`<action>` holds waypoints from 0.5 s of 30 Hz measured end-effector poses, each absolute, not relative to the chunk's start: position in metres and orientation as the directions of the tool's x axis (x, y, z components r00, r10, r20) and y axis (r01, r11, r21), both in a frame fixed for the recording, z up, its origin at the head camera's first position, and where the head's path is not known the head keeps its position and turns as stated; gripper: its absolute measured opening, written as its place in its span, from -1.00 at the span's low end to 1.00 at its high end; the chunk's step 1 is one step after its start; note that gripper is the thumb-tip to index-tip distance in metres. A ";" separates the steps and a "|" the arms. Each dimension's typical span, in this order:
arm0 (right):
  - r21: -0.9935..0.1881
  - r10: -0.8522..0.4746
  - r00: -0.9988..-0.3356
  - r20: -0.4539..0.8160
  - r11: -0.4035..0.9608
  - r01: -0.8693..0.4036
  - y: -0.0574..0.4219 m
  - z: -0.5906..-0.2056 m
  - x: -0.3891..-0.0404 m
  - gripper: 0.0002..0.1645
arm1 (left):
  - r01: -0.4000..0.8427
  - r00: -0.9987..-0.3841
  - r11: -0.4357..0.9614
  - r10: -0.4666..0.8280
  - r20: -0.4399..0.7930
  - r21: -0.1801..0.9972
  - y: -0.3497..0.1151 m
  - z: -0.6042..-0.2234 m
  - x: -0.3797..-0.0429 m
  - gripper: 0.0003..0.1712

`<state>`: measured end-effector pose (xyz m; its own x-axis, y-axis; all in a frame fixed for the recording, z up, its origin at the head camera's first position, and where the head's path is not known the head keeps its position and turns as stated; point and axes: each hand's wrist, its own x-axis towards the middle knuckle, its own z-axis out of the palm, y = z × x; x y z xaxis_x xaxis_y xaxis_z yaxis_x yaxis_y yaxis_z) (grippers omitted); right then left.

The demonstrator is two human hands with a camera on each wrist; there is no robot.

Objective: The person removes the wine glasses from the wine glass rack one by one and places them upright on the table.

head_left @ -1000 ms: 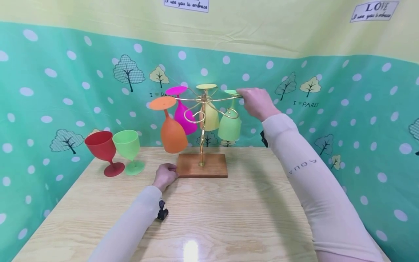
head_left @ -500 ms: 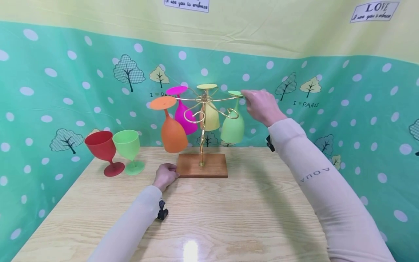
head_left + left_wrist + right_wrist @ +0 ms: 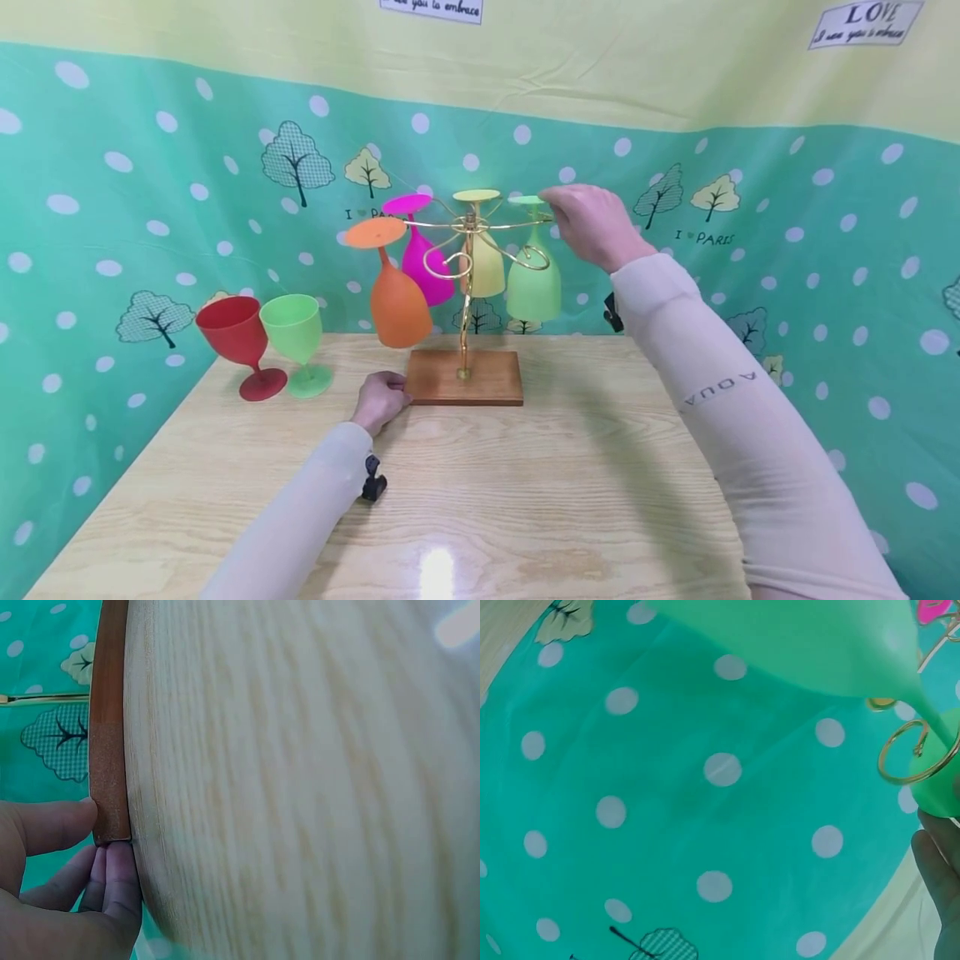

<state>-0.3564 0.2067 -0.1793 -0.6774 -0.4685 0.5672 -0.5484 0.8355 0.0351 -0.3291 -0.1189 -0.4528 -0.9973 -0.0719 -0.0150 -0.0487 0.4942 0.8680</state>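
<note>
A gold wire stemware rack (image 3: 466, 321) stands on a wooden base (image 3: 442, 383). My left hand (image 3: 380, 402) pinches the base's front left corner, thumb on one face and fingertips at the end in the left wrist view. My right hand (image 3: 596, 225) holds the foot of an upside-down light green goblet (image 3: 534, 287) at the rack's right arm. In the right wrist view, the goblet's stem passes by a curled wire ring (image 3: 915, 761), with its foot (image 3: 934, 784) beyond. Whether the stem sits fully inside the ring is hard to tell.
Orange (image 3: 401, 308), magenta (image 3: 426, 271) and yellow (image 3: 482, 267) goblets hang upside down on the rack. A red goblet (image 3: 232, 329) and another light green goblet (image 3: 292, 329) stand upright on the table's left side. A dotted cloth backdrop (image 3: 225, 192) surrounds the table.
My right hand and the green goblet shift right and down a little, then rise slightly, the goblet's foot tipping leftward. My left hand stays at the base corner.
</note>
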 end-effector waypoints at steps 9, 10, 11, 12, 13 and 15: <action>-0.081 -0.405 -0.802 0.439 0.872 -0.484 0.189 -0.169 -0.366 -0.56 | -0.036 -0.998 0.500 -0.064 -0.004 0.865 -0.119 -0.451 -0.328 -0.57; -0.100 -0.392 -0.817 0.423 0.876 -0.472 0.188 -0.168 -0.367 -0.55 | -0.035 -0.998 0.499 -0.066 -0.002 0.866 -0.119 -0.451 -0.328 -0.57; -0.116 -0.381 -0.829 0.409 0.880 -0.461 0.187 -0.167 -0.368 -0.55 | -0.036 -0.998 0.497 -0.068 -0.002 0.867 -0.118 -0.451 -0.328 -0.57; -0.129 -0.367 -0.841 0.397 0.885 -0.447 0.186 -0.167 -0.368 -0.54 | -0.040 -0.997 0.497 -0.071 -0.005 0.867 -0.118 -0.451 -0.327 -0.56; -0.140 -0.353 -0.851 0.388 0.891 -0.433 0.186 -0.166 -0.369 -0.55 | -0.042 -0.997 0.497 -0.075 -0.005 0.867 -0.118 -0.451 -0.327 -0.56; -0.159 -0.320 -0.873 0.368 0.903 -0.399 0.187 -0.164 -0.371 -0.55 | -0.046 -0.997 0.496 -0.077 -0.009 0.867 -0.118 -0.451 -0.327 -0.56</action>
